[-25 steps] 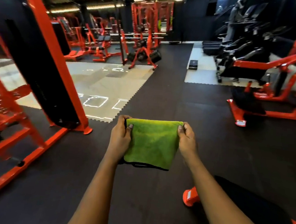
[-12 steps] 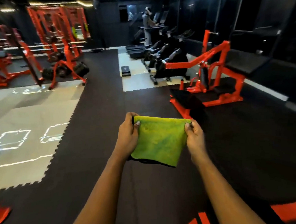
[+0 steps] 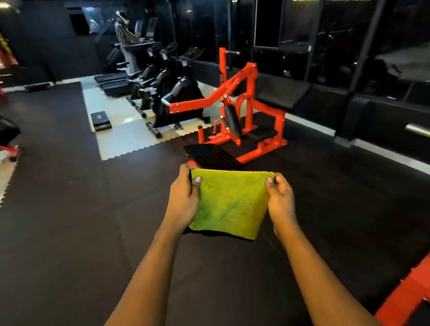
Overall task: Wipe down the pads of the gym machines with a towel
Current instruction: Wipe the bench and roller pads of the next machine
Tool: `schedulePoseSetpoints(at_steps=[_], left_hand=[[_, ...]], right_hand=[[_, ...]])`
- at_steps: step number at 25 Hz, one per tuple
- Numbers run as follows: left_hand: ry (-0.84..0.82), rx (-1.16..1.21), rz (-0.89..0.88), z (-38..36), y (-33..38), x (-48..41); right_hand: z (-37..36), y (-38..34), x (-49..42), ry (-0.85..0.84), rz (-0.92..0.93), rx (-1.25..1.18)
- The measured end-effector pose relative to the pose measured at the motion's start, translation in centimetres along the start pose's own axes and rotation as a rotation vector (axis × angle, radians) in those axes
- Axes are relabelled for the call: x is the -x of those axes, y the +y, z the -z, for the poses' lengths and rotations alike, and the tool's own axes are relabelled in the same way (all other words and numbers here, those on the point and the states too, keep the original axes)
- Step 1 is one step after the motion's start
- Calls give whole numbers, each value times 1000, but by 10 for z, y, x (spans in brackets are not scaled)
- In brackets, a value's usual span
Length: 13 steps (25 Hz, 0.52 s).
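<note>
— Scanning from the left, I have some red gear (image 3: 6, 148) at the edge of the view, too blurred to name. Then comes a low black step (image 3: 100, 121) on the pale tiles (image 3: 124, 136), and a row of black bikes (image 3: 173, 93) behind it.
— And your hands?
— Both are stretched out in front of me over the dark floor mat (image 3: 65, 216). My left hand (image 3: 183, 198) grips the left edge of the towel (image 3: 229, 204), thumb on the front face near the top corner, fingers curled behind.
— Where is the towel?
— In mid-air between my hands, touching nothing else. It is green, folded to a rough square and held up flat, with a dark edge along the bottom.
— The machine?
— Straight beyond the towel and well apart from it is a red machine (image 3: 239, 88). Its black ribbed footplate (image 3: 212, 156) is nearest me. Past that are a black back pad (image 3: 233, 122) and a black seat pad (image 3: 261, 134) low on the right.
— Right hand?
— My right hand (image 3: 281, 205) pinches the towel's top right corner, thumb in front, fingers folded behind. Farther right, dark glass panels (image 3: 344, 44) line the wall, and a red frame (image 3: 408, 291) cuts into the lower right corner, out of focus.
</note>
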<state>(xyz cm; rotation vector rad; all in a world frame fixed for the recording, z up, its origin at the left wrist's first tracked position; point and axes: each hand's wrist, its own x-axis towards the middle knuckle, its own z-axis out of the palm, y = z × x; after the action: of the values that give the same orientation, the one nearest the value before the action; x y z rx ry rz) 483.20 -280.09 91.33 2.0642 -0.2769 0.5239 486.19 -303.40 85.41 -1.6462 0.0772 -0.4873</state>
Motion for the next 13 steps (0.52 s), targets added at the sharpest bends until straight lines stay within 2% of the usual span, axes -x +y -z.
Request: schedulePoseSetpoints(at_steps=[9,13], left_hand=[[-142,135,-69,-153,-111,-280],[-216,174,-126,-223,-131,-413]], right_hand=[[-34,71,-258,169,-53,63],[-35,85,-378,237,-95,93]])
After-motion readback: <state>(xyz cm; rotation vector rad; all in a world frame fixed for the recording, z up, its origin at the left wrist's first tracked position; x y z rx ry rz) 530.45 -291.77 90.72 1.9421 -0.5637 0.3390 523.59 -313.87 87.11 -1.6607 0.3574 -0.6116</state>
